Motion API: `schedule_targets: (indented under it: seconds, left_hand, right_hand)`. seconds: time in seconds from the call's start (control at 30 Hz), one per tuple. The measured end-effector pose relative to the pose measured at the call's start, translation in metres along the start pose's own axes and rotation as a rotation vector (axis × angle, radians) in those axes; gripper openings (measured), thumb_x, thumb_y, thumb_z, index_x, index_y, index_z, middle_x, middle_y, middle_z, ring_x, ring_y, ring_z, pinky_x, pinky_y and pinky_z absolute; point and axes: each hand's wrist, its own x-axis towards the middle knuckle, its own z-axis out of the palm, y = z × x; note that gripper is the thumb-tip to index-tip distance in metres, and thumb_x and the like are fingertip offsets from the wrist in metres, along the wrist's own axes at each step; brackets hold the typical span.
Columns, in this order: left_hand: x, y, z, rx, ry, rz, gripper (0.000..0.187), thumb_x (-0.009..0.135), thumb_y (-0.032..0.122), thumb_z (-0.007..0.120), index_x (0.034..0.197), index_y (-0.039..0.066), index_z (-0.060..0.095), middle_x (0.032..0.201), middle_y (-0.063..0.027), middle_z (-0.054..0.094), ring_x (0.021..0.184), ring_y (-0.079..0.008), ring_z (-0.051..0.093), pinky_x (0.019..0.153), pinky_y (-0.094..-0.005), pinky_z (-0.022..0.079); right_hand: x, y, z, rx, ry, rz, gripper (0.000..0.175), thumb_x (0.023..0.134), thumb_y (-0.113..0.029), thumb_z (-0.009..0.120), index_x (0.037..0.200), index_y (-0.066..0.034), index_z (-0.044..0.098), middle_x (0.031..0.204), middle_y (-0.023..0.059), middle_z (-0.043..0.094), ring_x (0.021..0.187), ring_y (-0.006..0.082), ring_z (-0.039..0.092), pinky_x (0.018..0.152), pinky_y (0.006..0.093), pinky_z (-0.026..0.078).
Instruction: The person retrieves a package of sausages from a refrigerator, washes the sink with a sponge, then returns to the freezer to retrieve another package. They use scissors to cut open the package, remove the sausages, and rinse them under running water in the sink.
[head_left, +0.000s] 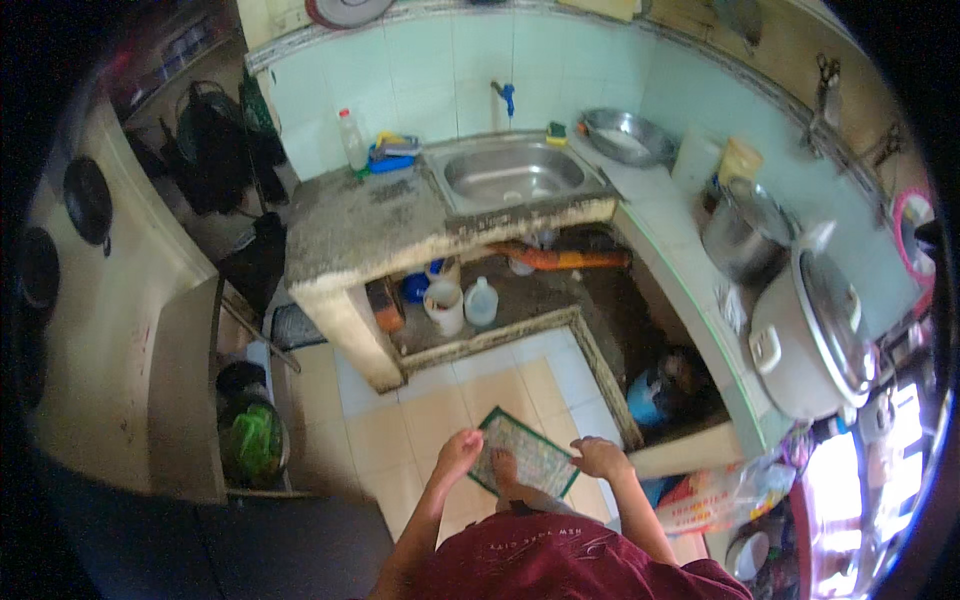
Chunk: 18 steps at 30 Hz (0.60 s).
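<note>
My left hand (459, 452) hangs in front of me at waist height, its fingers bent, with nothing visible in it. Whether its fingers are fully closed is too blurred to tell. To the other side, my right hand (600, 457) is held out with the fingers a little apart and nothing seen between them. Both hands appear above a green-edged floor mat (536, 448), on which one bare foot (505, 469) stands. Ahead is a worn concrete counter (360, 225) with a stainless steel sink (517, 176) set in it and a blue-handled tap (508, 97) above.
A dish sponge (556, 133), a metal basin (628, 136), a steel pot (746, 232) and a large rice cooker (795, 337) line the sink and right counter. Below stand a white bucket (444, 307) and a plastic jug (481, 302). Leafy greens (255, 442) lie in a container at left.
</note>
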Motion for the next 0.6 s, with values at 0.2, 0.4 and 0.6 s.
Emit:
schedule_targets:
  seconds: [0.2,0.4,0.6]
  left_hand:
    - [0.046,0.021,-0.087,0.107,-0.146,0.010,0.042,0.089,0.032,0.059,0.118,0.002,0.054,0.115,-0.0159,0.058,0.101,-0.0277,0.059,0.086,-0.0365,0.048]
    - [0.030,-0.031,-0.172,0.375,0.139,-0.157,0.049,0.086,0.040,0.059,0.119,0.004,0.054,0.114,-0.0192,0.059,0.105,-0.0341,0.057,0.090,-0.0424,0.045]
    - [0.027,-0.079,-0.226,0.375,0.158,-0.299,0.050,0.085,0.042,0.058,0.118,0.005,0.056,0.114,-0.0191,0.059,0.106,-0.0352,0.056,0.090,-0.0436,0.045]
  right_hand:
    - [0.150,-0.040,-0.096,-0.243,-0.019,-0.123,0.034,0.084,-0.031,0.061,0.109,-0.0081,0.060,0.105,0.0160,0.062,0.100,0.0329,0.060,0.085,0.0480,0.047]
    - [0.253,-0.151,-0.159,-0.293,0.000,-0.267,0.041,0.084,-0.032,0.061,0.117,-0.0081,0.058,0.112,0.0174,0.061,0.105,0.0342,0.057,0.087,0.0445,0.046]
    - [0.283,-0.208,-0.156,-0.033,0.001,-0.518,0.036,0.082,-0.022,0.063,0.113,-0.0053,0.061,0.111,0.0197,0.061,0.101,0.0362,0.059,0.088,0.0415,0.046]
